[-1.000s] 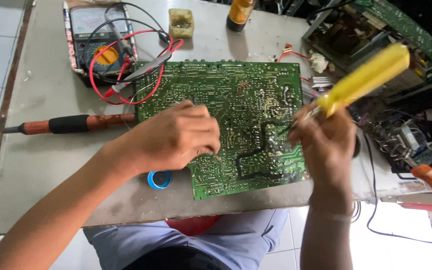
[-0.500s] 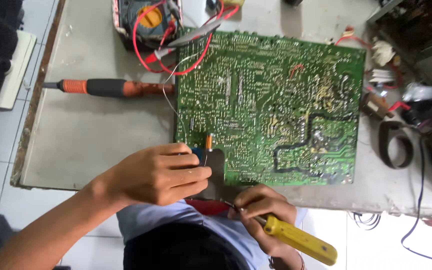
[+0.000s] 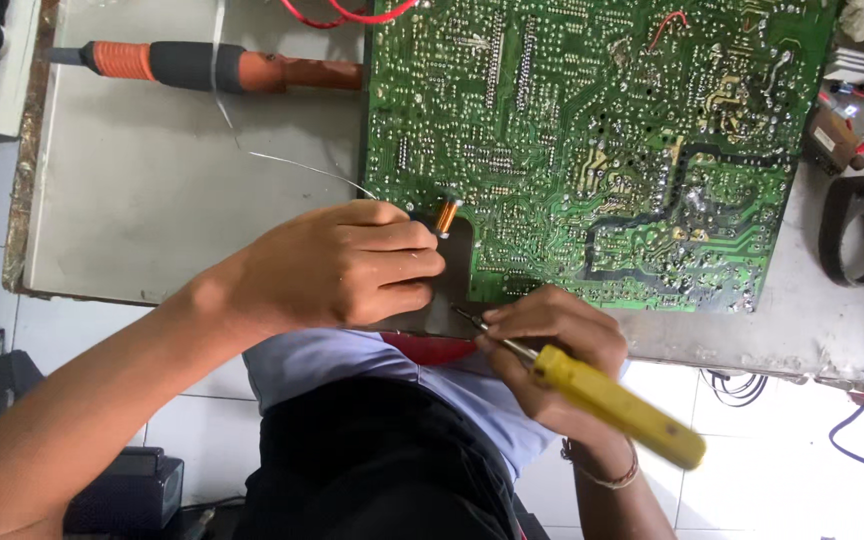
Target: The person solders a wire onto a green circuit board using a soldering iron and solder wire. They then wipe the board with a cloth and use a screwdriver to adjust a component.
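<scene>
Board: big green circuit board (image 3: 592, 150), solder side up, lying flat on the grey table (image 3: 172, 200), its near edge close to the table's near edge, its left edge about mid-table.
Coil: small copper-wound part (image 3: 446, 215) standing at the board's near-left corner, just by a dark notch in the board.
Left hand: left hand (image 3: 337, 265) resting over that near-left corner, fingers curled together, fingertips right against the coil; whether actually pinching it, cannot tell.
Right hand: right hand (image 3: 552, 335) at the table's near edge, closed tight around a yellow-handled screwdriver (image 3: 617, 405); metal tip pointing at the dark notch, handle sticking out past the table edge towards the floor.
Solder wire: thin silver strand (image 3: 292, 165) running over the bare table to the board's left edge.
Orange tool: orange-and-black handled tool (image 3: 202, 65) lying near the table's far-left corner, its end touching the board's left edge.
Right edge: black loop strap (image 3: 852, 240) lying on the table beyond the board's right edge.
</scene>
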